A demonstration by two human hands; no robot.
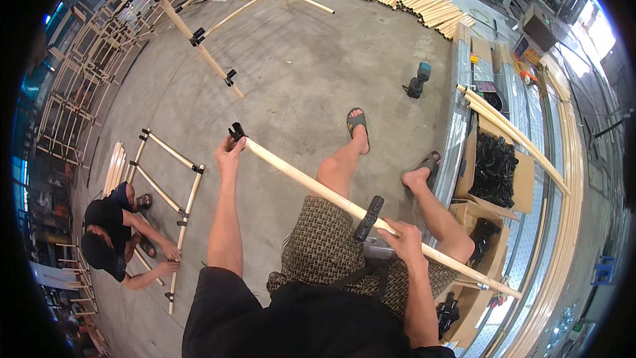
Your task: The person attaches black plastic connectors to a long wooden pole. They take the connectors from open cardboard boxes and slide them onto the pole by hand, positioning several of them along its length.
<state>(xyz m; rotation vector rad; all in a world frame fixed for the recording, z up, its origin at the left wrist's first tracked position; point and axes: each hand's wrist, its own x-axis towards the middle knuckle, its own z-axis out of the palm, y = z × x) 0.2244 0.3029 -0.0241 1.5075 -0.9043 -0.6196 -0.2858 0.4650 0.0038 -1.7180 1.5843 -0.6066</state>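
A long cream-coloured pipe (298, 176) lies slantwise across my lap, from the upper left to the lower right. My left hand (230, 154) is closed at its far left end, where a black pipe joint (236, 131) sits. Farther along, a second black joint (369, 217) is fitted around the pipe and sticks out to both sides of it. Just right of that joint, my right hand (403, 240) has its fingers wrapped round the pipe. The pipe's other end reaches past my right knee over the cardboard boxes.
At my right, cardboard boxes (523, 185) hold black joints (493, 169); two pipes (517, 139) lie across one. A cordless drill (417, 81) stands on the floor. A co-worker (109, 229) crouches at left over a pipe frame (192, 192). More pipes (417, 3) lie stacked at the back.
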